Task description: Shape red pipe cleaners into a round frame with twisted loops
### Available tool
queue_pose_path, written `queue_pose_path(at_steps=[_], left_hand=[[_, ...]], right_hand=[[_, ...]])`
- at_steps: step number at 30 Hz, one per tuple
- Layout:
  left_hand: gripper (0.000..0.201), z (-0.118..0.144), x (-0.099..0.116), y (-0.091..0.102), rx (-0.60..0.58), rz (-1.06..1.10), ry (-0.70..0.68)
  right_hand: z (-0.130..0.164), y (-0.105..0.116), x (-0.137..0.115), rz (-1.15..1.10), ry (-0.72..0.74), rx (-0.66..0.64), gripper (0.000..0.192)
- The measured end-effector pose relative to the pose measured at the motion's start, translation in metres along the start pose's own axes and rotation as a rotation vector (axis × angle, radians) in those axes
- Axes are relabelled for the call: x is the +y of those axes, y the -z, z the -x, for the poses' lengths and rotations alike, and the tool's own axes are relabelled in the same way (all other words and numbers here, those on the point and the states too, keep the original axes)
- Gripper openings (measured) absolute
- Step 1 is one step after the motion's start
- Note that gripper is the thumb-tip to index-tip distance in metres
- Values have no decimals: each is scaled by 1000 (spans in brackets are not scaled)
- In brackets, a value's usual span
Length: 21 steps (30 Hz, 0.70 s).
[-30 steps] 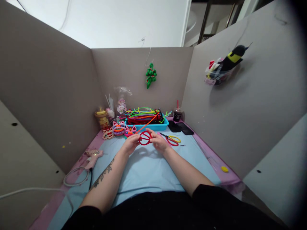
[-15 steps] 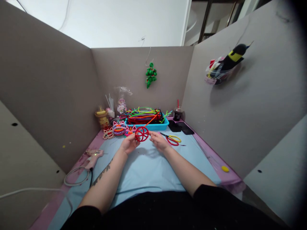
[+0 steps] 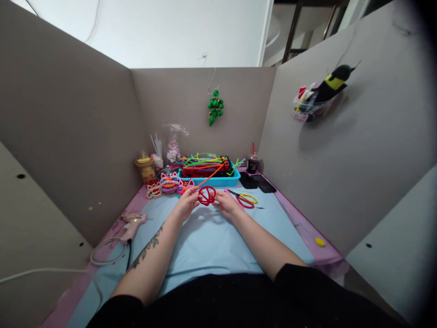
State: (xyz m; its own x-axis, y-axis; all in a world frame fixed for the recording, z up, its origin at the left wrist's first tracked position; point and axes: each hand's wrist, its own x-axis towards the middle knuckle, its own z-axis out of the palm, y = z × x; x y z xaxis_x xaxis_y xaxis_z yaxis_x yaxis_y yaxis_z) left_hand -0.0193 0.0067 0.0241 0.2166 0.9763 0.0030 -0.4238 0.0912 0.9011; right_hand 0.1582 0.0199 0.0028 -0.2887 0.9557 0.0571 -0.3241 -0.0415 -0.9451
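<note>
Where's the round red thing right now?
In the head view, the round red thing is just left of centre, between the left hand and right hand, nearer than the blue tray.

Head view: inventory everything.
frame: 1, red, between hands
tray: 1, blue, back
stems: many, multicoloured, in tray
figures: 3, multicoloured, left
scissors: 1, red-yellow, right
slabs: 2, black, right
cups: 2, mixed, back
sticks: several, white, left
bag: 1, clear, left
glue gun: 1, pink, left
disc: 1, yellow, right
ornament: 1, green, hanging
bundle: 1, mixed, right
panels: 3, grey, around
sheet: 1, blue, beneath
left hand: 1, bare, at frame
right hand: 1, bare, at frame
sleeves: 2, black, bottom
</note>
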Motion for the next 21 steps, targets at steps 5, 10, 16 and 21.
queue_pose_path(at_steps=[5,10,16,21], left_hand=[[34,1,-4,0,-13,-49,44],[20,2,-1,-2,13,-2,72],[20,-2,1,0,132,18,39],[25,-5,-4,1,118,-14,0]], right_hand=[[-2,4,5,-70,-132,66,21],[-3,2,5,-4,-75,138,24],[0,0,0,211,223,234,29],[2,-3,1,272,223,71,31]])
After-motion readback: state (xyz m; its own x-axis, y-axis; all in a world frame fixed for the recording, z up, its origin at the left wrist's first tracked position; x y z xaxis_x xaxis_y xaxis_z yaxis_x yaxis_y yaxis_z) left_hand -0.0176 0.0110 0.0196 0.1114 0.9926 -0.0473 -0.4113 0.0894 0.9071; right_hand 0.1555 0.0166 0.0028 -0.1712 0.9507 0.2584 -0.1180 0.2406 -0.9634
